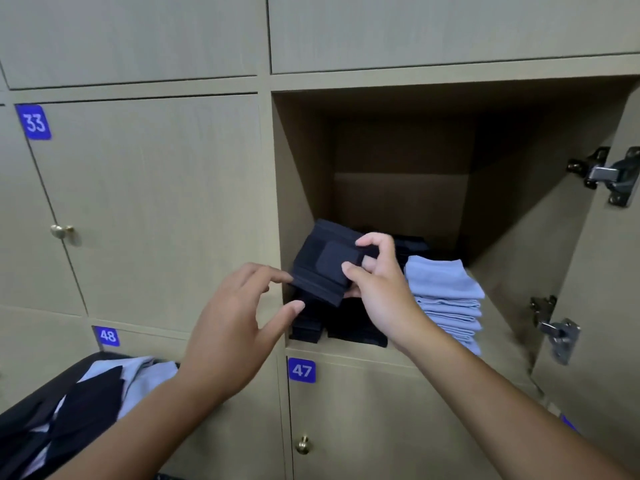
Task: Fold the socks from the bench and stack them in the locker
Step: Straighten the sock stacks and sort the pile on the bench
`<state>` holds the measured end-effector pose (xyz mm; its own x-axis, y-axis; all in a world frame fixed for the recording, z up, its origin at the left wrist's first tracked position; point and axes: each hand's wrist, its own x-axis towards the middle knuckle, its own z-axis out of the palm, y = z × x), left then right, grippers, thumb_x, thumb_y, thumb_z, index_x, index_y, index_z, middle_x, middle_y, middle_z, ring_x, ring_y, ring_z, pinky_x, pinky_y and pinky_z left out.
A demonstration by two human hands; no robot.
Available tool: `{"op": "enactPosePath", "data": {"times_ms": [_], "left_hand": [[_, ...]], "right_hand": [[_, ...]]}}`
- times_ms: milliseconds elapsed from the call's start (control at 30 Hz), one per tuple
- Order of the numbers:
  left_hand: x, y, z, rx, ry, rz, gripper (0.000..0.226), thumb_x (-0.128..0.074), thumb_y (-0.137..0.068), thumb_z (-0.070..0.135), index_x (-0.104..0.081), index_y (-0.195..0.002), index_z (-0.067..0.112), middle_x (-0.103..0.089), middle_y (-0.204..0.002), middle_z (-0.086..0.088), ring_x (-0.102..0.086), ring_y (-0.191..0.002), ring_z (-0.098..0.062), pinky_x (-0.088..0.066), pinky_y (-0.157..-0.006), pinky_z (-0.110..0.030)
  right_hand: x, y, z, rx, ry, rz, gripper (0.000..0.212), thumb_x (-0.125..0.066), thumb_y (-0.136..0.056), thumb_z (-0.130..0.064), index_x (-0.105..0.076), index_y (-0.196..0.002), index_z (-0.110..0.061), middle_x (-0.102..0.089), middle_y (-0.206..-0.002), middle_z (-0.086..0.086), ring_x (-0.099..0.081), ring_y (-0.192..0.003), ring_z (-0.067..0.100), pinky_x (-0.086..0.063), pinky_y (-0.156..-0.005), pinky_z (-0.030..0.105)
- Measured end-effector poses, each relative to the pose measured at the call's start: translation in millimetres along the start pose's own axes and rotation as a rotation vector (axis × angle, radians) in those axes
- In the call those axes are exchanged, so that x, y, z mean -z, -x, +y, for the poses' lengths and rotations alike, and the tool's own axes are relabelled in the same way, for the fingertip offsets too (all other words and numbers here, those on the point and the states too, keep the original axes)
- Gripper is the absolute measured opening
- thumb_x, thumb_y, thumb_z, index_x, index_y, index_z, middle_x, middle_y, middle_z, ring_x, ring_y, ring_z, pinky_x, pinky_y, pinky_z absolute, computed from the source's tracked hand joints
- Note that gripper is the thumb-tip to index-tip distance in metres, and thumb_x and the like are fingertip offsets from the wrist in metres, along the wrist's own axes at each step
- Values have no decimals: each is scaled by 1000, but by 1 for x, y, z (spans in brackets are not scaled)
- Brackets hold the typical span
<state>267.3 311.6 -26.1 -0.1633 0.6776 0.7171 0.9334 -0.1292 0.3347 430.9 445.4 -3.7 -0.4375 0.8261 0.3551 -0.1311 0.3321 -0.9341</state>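
Note:
A folded dark navy sock [322, 261] hangs tilted at the mouth of the open locker [304, 168]. My right hand [377, 289] grips its right side, thumb on top and fingers behind. Just left of it, my left hand [239, 323] has straight fingers, and the fingertips touch the sock's lower left corner. Under the held sock lies a stack of dark folded socks [346, 327] on the locker floor. Beside that, to the right, stands a stack of light blue folded socks [446, 292].
Loose dark and light blue socks [100, 386] lie in a heap on the black bench [20, 407] at the lower left. The locker door [609, 271] stands open on the right with metal hinges. Closed lockers 33, 48 and 47 surround the open one.

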Motion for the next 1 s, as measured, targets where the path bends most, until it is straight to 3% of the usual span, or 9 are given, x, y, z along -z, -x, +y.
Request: {"op": "enactPosePath", "data": {"times_ms": [133, 233, 367, 433, 567, 667, 800, 867, 1000], "left_hand": [[-6, -5, 8, 86, 161, 59, 26, -56, -90, 54, -59, -111, 40, -55, -110, 30, -56, -107, 0, -49, -79, -22], [-13, -15, 14, 95, 175, 64, 32, -55, -89, 54, -58, -118, 40, -54, -114, 30, -54, -111, 2, -47, -84, -18], [-27, -27, 17, 77, 139, 15, 44, -55, -93, 50, -52, -136, 39, -51, -125, 29, -50, -121, 5, -41, -96, -16], [-34, -33, 20, 139, 258, -72, 41, -52, -91, 57, -55, -130, 45, -62, -114, 27, -58, -109, 4, -47, -87, -15], [-49, -46, 23, 307, 556, -120, 13, -68, -91, 37, -70, -101, 29, -72, -84, -5, -69, -82, -29, -58, -74, -49], [-61, -55, 29, 386, 709, -92, 5, -72, -92, 20, -70, -91, 16, -72, -78, -12, -67, -82, -42, -56, -73, -52], [-76, -67, 35, 531, 886, 33, 14, -66, -96, 14, -61, -86, 5, -72, -75, -14, -69, -68, -21, -56, -62, -39], [-85, -73, 35, 605, 949, 103, 19, -65, -97, 18, -58, -87, 3, -72, -74, -14, -66, -68, -19, -53, -65, -38], [-102, -84, 40, 686, 1071, 147, 20, -66, -96, 21, -57, -91, 3, -74, -82, -15, -71, -75, -23, -56, -71, -41]], "right_hand": [[17, -5, 7, 13, 159, -71, 41, -56, -101, -19, -32, -124, -42, -70, -107, 2, -68, -101, 22, -54, -93, 46], [24, -5, 12, -12, 174, -130, 36, -63, -98, -28, -44, -126, -41, -66, -108, 4, -67, -103, 18, -50, -102, 44], [31, -1, 8, 47, 207, -168, 13, -66, -97, -21, -68, -108, -28, -73, -91, -2, -66, -90, 14, -49, -87, 25], [34, 1, 4, 55, 195, -150, 7, -69, -95, -21, -71, -101, -26, -76, -91, -6, -69, -91, 6, -50, -86, 22], [42, -3, 3, 2, 150, -74, 9, -78, -87, -25, -73, -95, -26, -77, -92, -5, -72, -92, 7, -53, -81, 22], [48, -7, 6, -38, 54, 31, 13, -81, -85, -26, -75, -96, -24, -77, -95, -3, -72, -96, 10, -52, -80, 19], [58, -13, 7, -189, -123, 72, 27, -74, -89, -27, -68, -112, -13, -79, -94, 7, -75, -88, 17, -55, -69, 20], [63, -15, 10, -255, -176, 62, 36, -75, -86, -28, -65, -117, -11, -78, -93, 5, -73, -83, 17, -56, -71, 27], [66, -14, 18, -279, -227, 26, 36, -79, -75, -27, -61, -97, -6, -73, -80, 5, -72, -85, 19, -56, -77, 31]]}}
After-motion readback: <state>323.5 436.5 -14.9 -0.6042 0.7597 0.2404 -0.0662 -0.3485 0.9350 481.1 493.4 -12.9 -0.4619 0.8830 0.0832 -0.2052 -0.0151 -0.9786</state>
